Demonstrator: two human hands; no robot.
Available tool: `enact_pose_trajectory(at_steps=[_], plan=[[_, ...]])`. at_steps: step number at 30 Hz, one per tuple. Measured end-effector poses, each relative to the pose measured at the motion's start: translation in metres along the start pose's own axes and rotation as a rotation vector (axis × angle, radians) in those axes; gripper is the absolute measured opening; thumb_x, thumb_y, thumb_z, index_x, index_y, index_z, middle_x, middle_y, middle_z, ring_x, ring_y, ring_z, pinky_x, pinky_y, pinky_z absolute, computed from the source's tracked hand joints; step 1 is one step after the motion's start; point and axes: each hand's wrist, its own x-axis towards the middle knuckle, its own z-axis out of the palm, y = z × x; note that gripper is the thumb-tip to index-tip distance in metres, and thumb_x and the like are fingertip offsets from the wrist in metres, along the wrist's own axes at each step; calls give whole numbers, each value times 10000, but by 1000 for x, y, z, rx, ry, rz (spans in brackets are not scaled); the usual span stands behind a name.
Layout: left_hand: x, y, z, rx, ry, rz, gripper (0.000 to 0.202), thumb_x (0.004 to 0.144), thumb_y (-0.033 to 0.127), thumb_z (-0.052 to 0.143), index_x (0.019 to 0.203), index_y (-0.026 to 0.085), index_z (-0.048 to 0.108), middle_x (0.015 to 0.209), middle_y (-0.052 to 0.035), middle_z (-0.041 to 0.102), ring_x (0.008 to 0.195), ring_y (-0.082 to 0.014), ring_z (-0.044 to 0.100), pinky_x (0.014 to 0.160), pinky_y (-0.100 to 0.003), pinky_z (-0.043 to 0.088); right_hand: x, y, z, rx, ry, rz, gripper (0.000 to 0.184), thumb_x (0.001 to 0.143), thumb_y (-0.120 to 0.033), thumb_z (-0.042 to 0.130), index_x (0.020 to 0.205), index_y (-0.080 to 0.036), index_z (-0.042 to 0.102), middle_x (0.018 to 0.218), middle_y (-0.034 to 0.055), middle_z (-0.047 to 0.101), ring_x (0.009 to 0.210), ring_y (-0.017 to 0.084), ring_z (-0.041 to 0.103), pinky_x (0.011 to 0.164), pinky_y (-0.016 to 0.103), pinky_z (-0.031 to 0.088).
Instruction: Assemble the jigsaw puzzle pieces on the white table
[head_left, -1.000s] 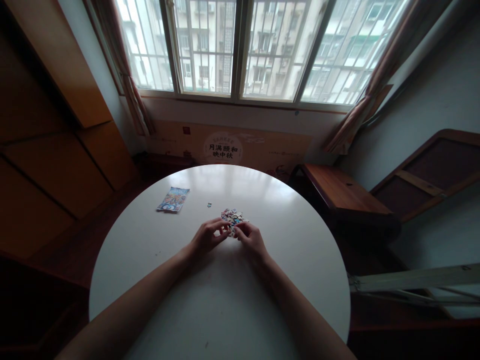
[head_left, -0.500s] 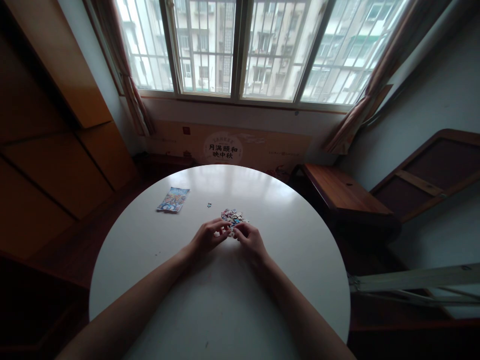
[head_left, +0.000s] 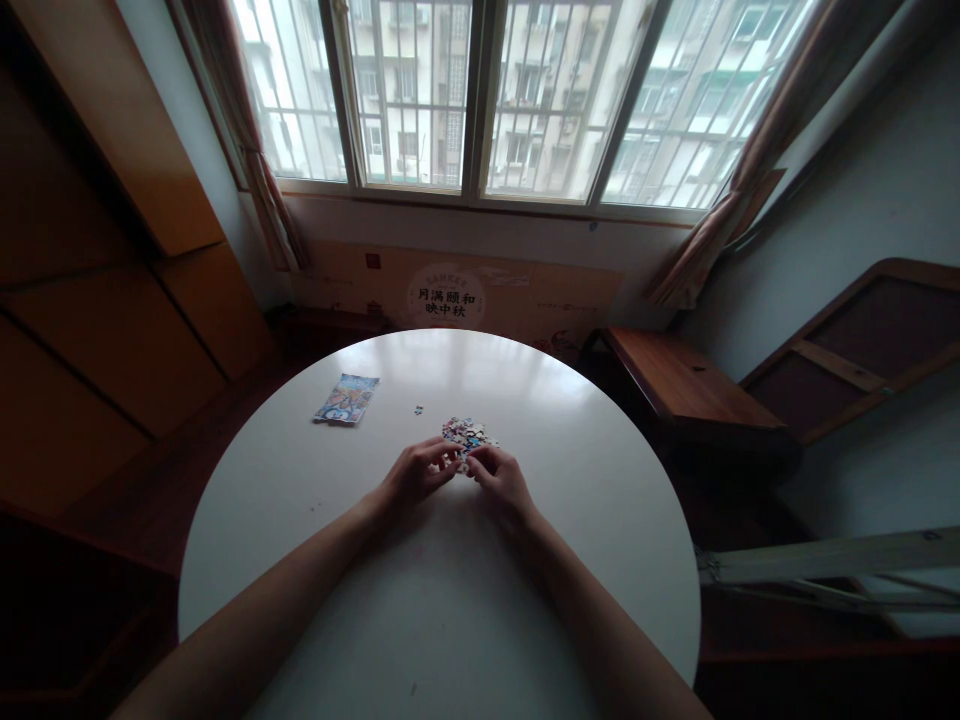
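A small heap of colourful jigsaw pieces (head_left: 465, 433) lies near the middle of a round white table (head_left: 337, 520). My left hand (head_left: 416, 472) and my right hand (head_left: 501, 480) rest on the table just in front of the heap, fingertips meeting at its near edge. Both hands are curled, thumbs and forefingers pinched around small pieces from the heap; the pieces between the fingers are too small to make out clearly.
A printed colourful packet (head_left: 346, 399) lies on the table's far left, and one stray piece (head_left: 419, 408) sits between it and the heap. A wooden side table (head_left: 686, 380) stands to the right, wooden cabinets to the left, a barred window ahead.
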Motion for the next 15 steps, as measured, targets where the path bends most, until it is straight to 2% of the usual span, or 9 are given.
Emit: enact_pose_trajectory(at_steps=[15], plan=[[0,0,0,-15,-16,-20,216,835,265,545,1004,175,645,857,-53,629,677,-106,582,616,-219,501,0,0,-1,-6,-9,9,182,791,-320,554,780,-154,627,650,31,646,606,150,596,606,258,461]])
